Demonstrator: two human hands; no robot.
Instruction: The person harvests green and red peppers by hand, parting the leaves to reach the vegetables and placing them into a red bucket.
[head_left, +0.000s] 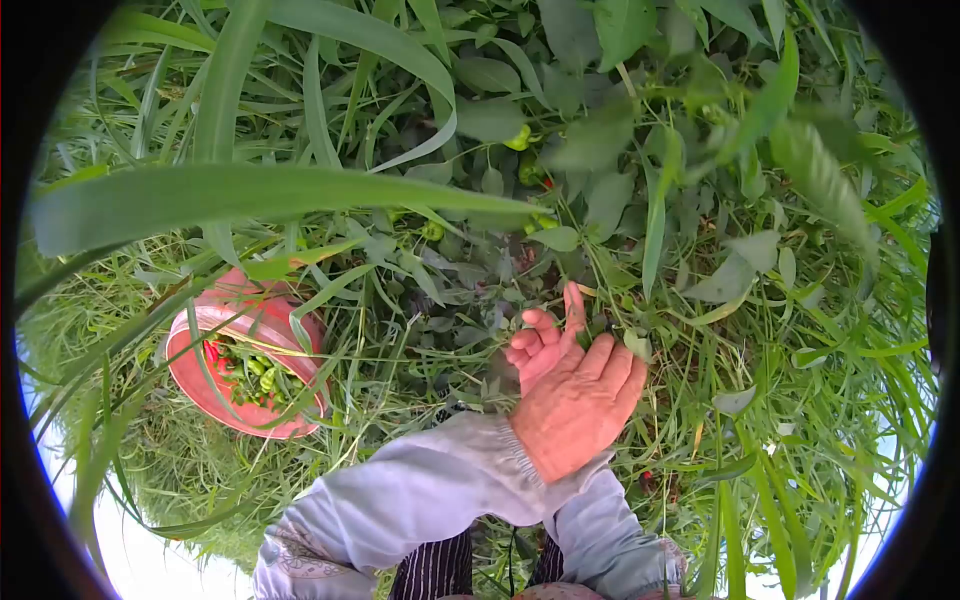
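My left hand (577, 410) crosses over my right hand, its back up and its fingers stretched side by side toward the upper right; its thumb is hidden. Beneath it, my right hand (541, 352) is turned palm up, with one finger stretched out and the others loosely curled. Most of its palm is covered. A small green thing (584, 341), too small to name, shows beside the fingers. Both hands are against low leafy plants. Green peppers (518, 139) hang among the dark leaves above the hands.
A reddish bucket (186, 372) with green and red peppers (262, 375) lies tilted in the grass at the left. A long blade of grass (270, 192) crosses the upper left close to the camera. Something small and red (647, 476) shows low at the right.
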